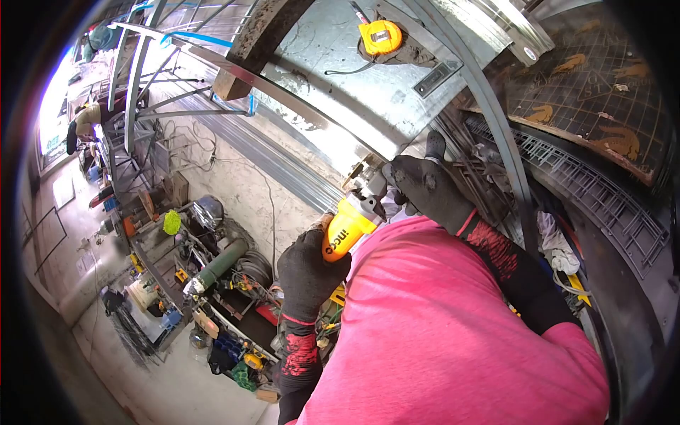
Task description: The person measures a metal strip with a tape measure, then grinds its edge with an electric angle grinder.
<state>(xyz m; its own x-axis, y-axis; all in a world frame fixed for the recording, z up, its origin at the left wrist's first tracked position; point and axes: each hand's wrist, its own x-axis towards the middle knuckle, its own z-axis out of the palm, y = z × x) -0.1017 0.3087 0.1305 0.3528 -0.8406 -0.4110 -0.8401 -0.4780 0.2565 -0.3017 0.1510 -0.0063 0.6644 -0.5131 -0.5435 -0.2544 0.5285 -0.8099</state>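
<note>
My left hand, in a dark glove, is wrapped round the yellow body of an angle grinder. The grinder's metal head points away from me, close to the near end of a long flat metal bar. My right hand, gloved too, is curled beside that head and the bar's end, its thumb sticking up. What its fingers grip is hidden. Whether the disc touches the bar cannot be made out.
A yellow tape measure lies on a metal sheet ahead. A curved metal frame rises at my right. Left of me, a green gas cylinder stands among tools and cables. Another person bends over at far left.
</note>
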